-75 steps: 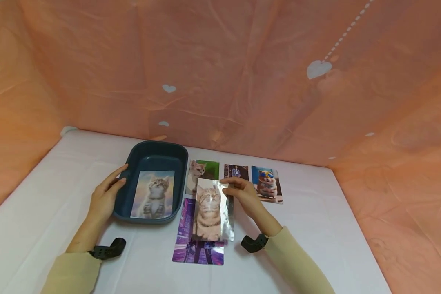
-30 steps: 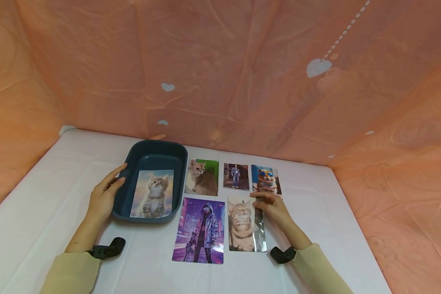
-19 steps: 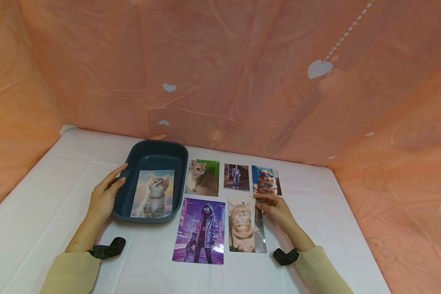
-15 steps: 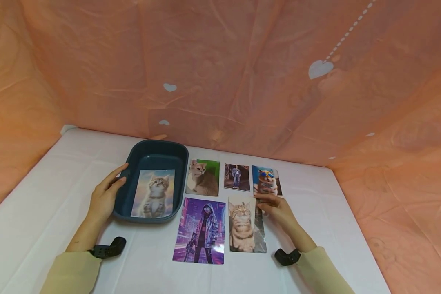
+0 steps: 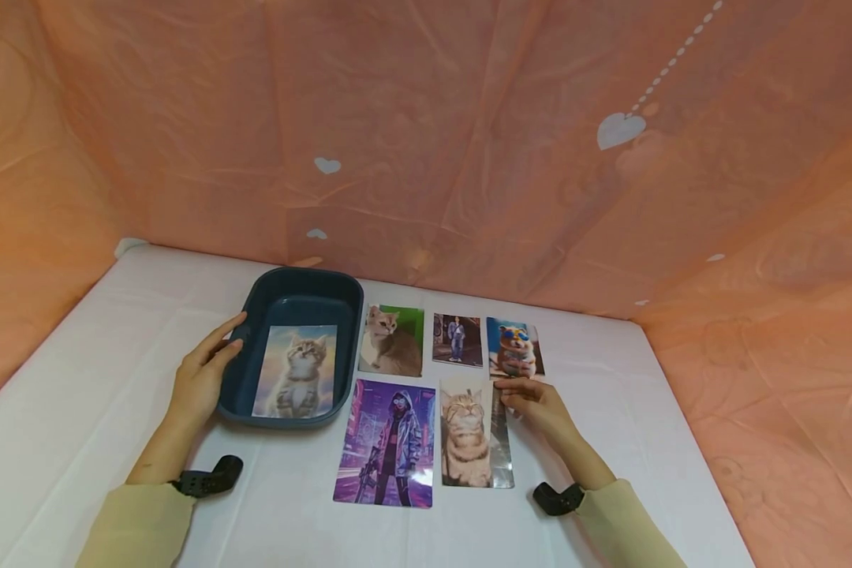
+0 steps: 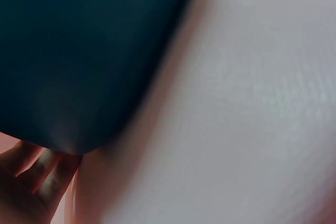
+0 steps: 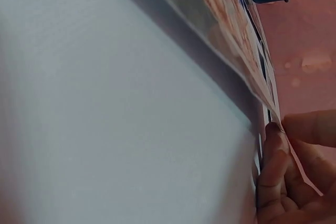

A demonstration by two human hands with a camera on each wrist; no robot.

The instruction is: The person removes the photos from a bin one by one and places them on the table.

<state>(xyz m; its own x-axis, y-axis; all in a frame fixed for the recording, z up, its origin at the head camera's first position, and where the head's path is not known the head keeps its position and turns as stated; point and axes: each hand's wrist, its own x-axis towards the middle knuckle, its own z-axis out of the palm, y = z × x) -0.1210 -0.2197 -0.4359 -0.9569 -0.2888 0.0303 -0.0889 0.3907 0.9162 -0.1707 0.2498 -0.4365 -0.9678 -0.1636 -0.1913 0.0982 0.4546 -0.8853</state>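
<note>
My left hand (image 5: 200,379) holds the left rim of a dark teal plastic tray (image 5: 355,347), thumb at the rim. Fingers (image 6: 52,179) reach the tray's underside in the left wrist view. Inside the tray lies a photo card of a grey kitten (image 5: 298,371). My right hand (image 5: 543,410) pinches the upper right corner of a photo card of a squinting orange cat (image 5: 466,442). In the right wrist view that corner sits between thumb and fingers, and the card's edge stands off the white surface. This card overlaps the lower edge of the hamster card (image 5: 516,347).
Left of the held card lies a purple card with a hooded figure (image 5: 390,450). Behind are a green-backed cat card (image 5: 394,343) and a small card of a standing person (image 5: 457,339). A peach curtain (image 5: 426,158) rises behind the white table (image 5: 270,505).
My right hand has carried the orange cat card rightward from over the purple card to beside it, and since then has barely moved. The left hand and tray have stayed in place.
</note>
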